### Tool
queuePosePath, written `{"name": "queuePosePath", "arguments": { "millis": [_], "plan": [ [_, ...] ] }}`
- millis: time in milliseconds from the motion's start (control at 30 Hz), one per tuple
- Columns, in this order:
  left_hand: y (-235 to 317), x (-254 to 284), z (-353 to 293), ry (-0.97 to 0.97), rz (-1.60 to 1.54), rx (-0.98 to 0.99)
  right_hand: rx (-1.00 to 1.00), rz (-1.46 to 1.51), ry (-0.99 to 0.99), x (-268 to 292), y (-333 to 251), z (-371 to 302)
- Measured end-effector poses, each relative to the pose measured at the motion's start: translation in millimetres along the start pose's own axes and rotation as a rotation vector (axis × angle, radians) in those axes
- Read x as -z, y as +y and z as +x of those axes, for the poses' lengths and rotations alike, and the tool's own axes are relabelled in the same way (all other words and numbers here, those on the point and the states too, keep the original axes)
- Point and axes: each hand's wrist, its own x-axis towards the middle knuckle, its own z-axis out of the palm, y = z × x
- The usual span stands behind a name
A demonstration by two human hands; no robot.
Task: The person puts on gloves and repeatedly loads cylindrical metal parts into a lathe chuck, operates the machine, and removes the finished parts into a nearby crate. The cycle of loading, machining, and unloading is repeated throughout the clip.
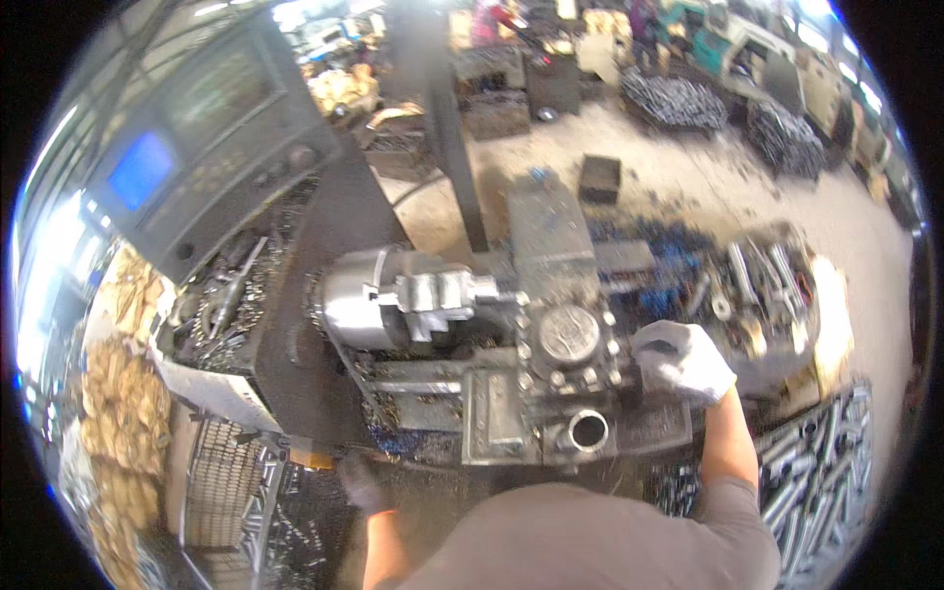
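Note:
A metal lathe fills the middle, its round silver chuck (356, 300) at the left with bright jaws (438, 295) facing right. Beside the jaws stands a square tool post (568, 339) ringed with bolts. My right hand (685, 364), in a white glove, is closed at the right side of the tool post; whatever its curled fingers hold is hidden. Low at the machine's front edge is my left hand (364, 484), in a dark-smeared glove, close to a small orange-yellow piece (311, 458). Blur hides how its fingers are set.
Right of the lathe, a tray (814, 344) carries loose tools and metal parts. Many metal rods (821, 482) lie in a bin at lower right. A control cabinet with a blue screen (144, 170) stands upper left. Metal shavings (678, 98) heap on the far floor, near a dark box (600, 179).

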Motion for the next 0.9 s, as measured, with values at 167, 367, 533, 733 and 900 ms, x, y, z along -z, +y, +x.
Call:
{"name": "queuePosePath", "arguments": {
  "millis": [167, 367, 533, 733, 900],
  "plan": [
    [209, -40, 108, 0.130, 0.297, -0.630, 0.536, -0.237, 0.167, 1, -48, 92],
    [316, -26, 246, -0.293, 0.616, -0.761, 0.605, -0.623, -0.171, -48, -68, 225],
    [363, -12, 265, -0.668, 0.620, -0.666, 0.321, -0.746, -0.679, -136, -67, 313],
    [306, -32, 238, -0.121, 0.260, -0.759, 0.058, -0.743, -1.028, -147, -61, 334],
    [294, -44, 242, -0.113, 0.302, -0.783, 0.000, -0.409, -1.065, -146, -61, 334]
  ]
}}
